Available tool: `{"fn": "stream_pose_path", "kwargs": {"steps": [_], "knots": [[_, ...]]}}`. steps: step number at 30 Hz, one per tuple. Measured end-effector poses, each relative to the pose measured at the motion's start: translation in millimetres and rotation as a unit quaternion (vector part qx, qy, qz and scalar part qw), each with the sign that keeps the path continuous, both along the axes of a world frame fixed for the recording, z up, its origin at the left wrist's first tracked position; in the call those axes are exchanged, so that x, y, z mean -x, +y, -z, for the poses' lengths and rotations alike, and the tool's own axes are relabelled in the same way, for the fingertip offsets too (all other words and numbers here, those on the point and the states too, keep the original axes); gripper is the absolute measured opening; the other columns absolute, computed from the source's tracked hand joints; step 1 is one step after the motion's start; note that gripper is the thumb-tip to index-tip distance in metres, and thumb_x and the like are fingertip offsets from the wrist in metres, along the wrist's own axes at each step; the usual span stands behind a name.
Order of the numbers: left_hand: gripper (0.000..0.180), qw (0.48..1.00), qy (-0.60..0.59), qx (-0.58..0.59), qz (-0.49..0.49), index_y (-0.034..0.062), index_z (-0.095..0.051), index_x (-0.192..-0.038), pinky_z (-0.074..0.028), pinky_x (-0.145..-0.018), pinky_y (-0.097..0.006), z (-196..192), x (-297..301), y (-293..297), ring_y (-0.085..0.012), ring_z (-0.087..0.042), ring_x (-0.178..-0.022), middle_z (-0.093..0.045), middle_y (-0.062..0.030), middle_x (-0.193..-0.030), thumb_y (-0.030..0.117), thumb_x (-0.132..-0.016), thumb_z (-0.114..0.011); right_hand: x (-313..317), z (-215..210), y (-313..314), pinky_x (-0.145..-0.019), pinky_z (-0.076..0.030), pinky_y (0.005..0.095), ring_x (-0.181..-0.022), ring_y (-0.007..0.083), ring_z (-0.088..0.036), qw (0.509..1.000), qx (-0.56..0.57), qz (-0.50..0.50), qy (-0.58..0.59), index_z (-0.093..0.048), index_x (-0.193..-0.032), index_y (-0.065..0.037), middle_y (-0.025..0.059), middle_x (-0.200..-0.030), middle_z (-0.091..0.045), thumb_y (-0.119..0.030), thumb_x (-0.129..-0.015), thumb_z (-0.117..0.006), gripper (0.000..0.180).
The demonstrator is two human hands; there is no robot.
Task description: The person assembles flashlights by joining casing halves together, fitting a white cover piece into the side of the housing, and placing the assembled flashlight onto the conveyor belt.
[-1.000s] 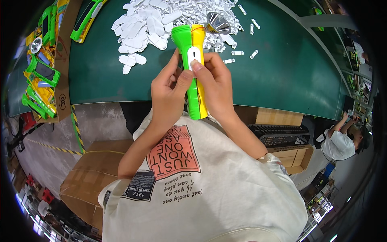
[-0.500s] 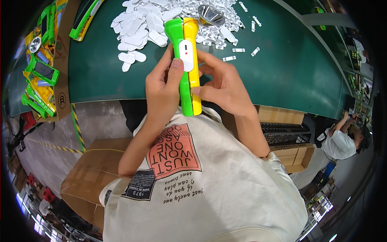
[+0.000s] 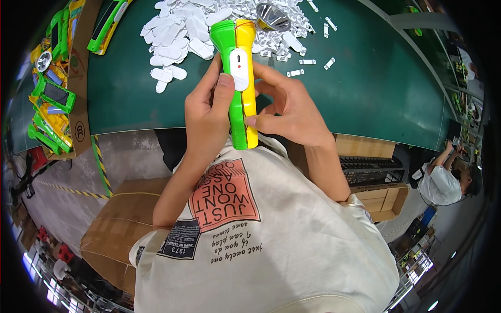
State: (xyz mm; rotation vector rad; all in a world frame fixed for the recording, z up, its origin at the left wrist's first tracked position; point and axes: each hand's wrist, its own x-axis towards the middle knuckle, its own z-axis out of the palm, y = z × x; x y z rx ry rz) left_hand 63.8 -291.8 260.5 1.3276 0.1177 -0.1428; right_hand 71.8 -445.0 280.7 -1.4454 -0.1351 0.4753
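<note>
Both hands hold a flashlight body (image 3: 236, 112), one half green and the other yellow, with a gap along the seam. A white oval switch plate (image 3: 239, 73) with a dark slot and a red dot sits across the two halves. My left hand (image 3: 211, 107) grips the green side, its thumb by the plate. My right hand (image 3: 289, 109) holds the yellow side, with the thumb at the seam low on the body and the fingers behind. At the wide end, a thin red wire crosses the yellow rim. Beyond it lies a silver reflector cup (image 3: 273, 18).
White oval plates (image 3: 175, 39) and small white clips (image 3: 308, 61) are heaped on the green table (image 3: 365, 94). At left stands a cardboard box (image 3: 79, 99) of green-yellow flashlight parts (image 3: 55, 96), beside another flashlight body (image 3: 108, 26). A person (image 3: 443, 180) works at far right.
The flashlight and both hands have shifted slightly left in view. The gap low on the seam looks a little narrower, with my right thumb still there.
</note>
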Motion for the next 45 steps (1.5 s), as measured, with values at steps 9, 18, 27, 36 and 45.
{"fn": "stream_pose_path", "kwargs": {"steps": [9,18,27,36,45], "knots": [[0.049,1.0,0.012,0.028,0.009,-0.0042,-0.036,-0.138,-0.05,-0.071,-0.024,0.5,0.8,-2.0,-0.0134,-0.063,-0.085,-0.063,-0.0106,-0.102,0.025,-0.099,-0.045,1.4,3.6,-1.8,-0.058,-0.052,0.021,-0.09,0.0141,-0.057,1.0,-0.023,0.002,0.012,-0.039,-0.138,0.0,0.0075,-0.112,-0.05,-0.001,-0.066,-0.069,0.077],[0.05,1.0,-0.003,0.011,0.016,-0.0037,-0.036,-0.138,-0.052,-0.069,-0.025,-0.6,0.1,-0.4,-0.0158,-0.065,-0.083,-0.064,-0.0118,-0.101,0.027,-0.099,-0.044,2.8,6.0,1.0,-0.057,-0.051,0.0203,-0.089,0.013,-0.056,1.0,-0.024,0.005,0.013,-0.04,-0.137,0.0,0.0071,-0.112,-0.052,-0.001,-0.065,-0.07,0.077],[0.048,0.999,-0.002,-0.033,0.022,-0.0061,-0.038,-0.137,-0.048,-0.073,-0.022,4.0,-0.9,-0.5,-0.0101,-0.059,-0.085,-0.063,-0.0099,-0.102,0.024,-0.099,-0.045,5.4,8.1,0.6,-0.059,-0.05,0.0214,-0.088,0.0123,-0.054,0.999,-0.007,0.022,0.025,-0.042,-0.136,-0.002,0.0065,-0.11,-0.053,-0.001,-0.063,-0.069,0.078],[0.048,1.0,0.013,-0.004,0.01,-0.0062,-0.039,-0.136,-0.047,-0.074,-0.022,4.0,-0.4,-3.2,-0.008,-0.056,-0.086,-0.062,-0.0091,-0.103,0.024,-0.099,-0.045,6.2,9.9,-1.6,-0.058,-0.05,0.0206,-0.089,0.0124,-0.054,0.998,-0.051,0.023,0.028,-0.041,-0.136,-0.002,0.0064,-0.112,-0.051,-0.001,-0.066,-0.07,0.076],[0.047,0.999,-0.009,-0.036,0.02,-0.0029,-0.04,-0.137,-0.046,-0.07,-0.021,4.5,-0.7,-1.9,-0.0072,-0.056,-0.081,-0.062,-0.0066,-0.098,0.025,-0.1,-0.044,7.8,13.8,1.6,-0.057,-0.047,0.0186,-0.087,0.0102,-0.054,1.0,-0.012,0.024,0.001,-0.04,-0.138,-0.003,0.0048,-0.11,-0.054,-0.004,-0.069,-0.073,0.076]]}}
